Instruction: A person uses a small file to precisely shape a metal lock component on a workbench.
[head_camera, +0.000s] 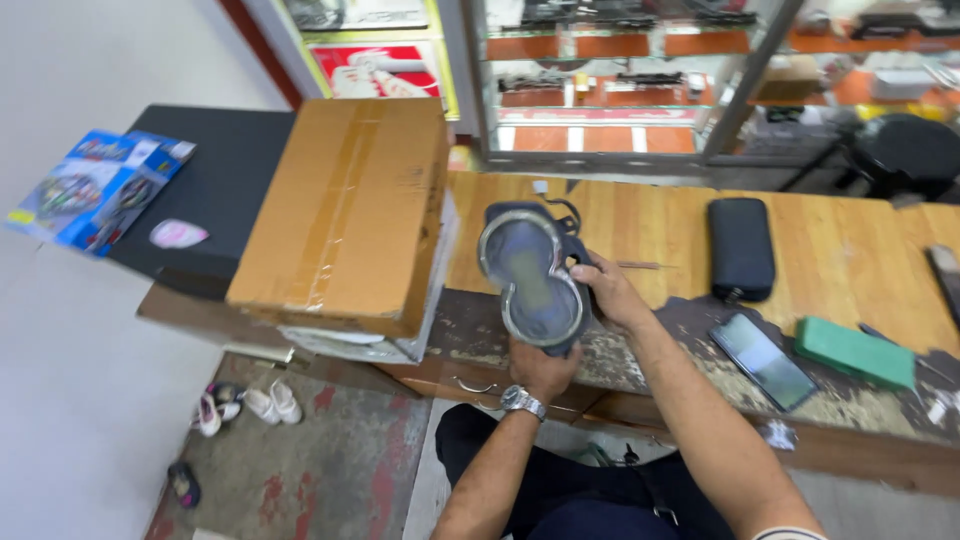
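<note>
— While both hands grip that dark twin-dial housing (532, 275) past the table's (650, 225) near edge, what could go wrong?

— A slip, I'd judge. It hangs over the floor, its clear lens facing up. The left hand (543, 370) cups it from below, fingers curled shut around its bottom end; the right hand (605, 290) clamps its side, fingers pressed against the rim.

— Containers?

— Largest, the taped cardboard box (345, 215) at the table's left end, closed, contents hidden. Then the black zipped pouch (741, 248) mid-table, shut too. The phone (764, 360) lies close to the near edge.
</note>
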